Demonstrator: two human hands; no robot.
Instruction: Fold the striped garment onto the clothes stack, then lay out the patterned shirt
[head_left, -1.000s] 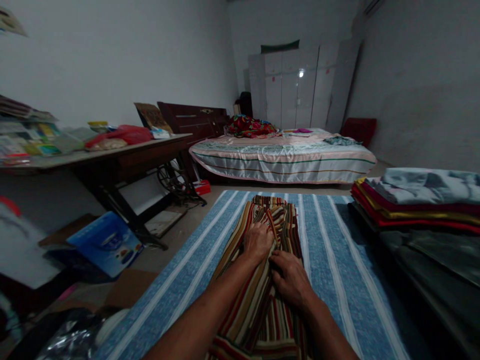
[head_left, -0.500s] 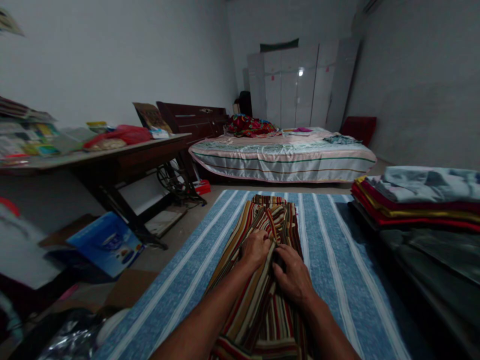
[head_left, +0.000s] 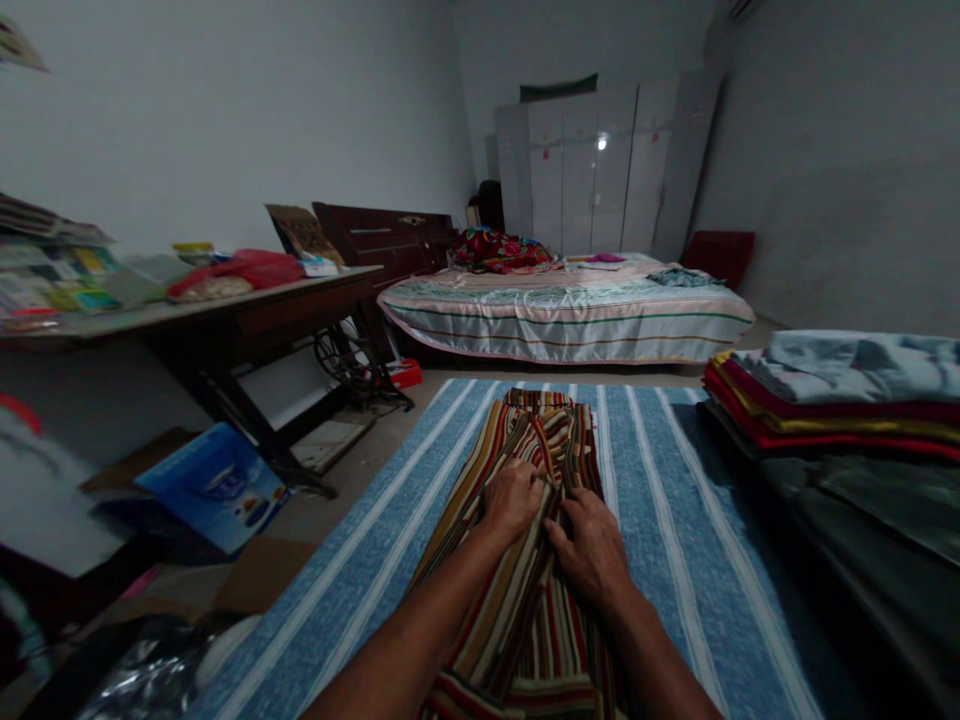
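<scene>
Striped trousers [head_left: 551,600] in brown, red, cream and black lie lengthwise on a blue cloth with white stripes [head_left: 660,540]. Their gathered waistband [head_left: 538,398] points away from me, and the lower part is folded near me. My left hand [head_left: 514,498] is closed on the fabric at the middle of the trousers, its fingers curled in. Just right of it, my right hand [head_left: 592,545] rests on the fabric with its thumb and fingers apart. Between the two hands the cloth is bunched into creases.
Folded clothes [head_left: 840,400] are stacked at the right, beside dark green fabric [head_left: 877,520]. A sewing-machine table [head_left: 300,285] stands at the left, with a blue box [head_left: 214,490] below it. Beyond are a bed [head_left: 570,320] and a pale wardrobe [head_left: 577,180].
My right hand has shifted slightly right, its fingers moving a little away from the left hand. The left hand stays nearly in place on the trousers.
</scene>
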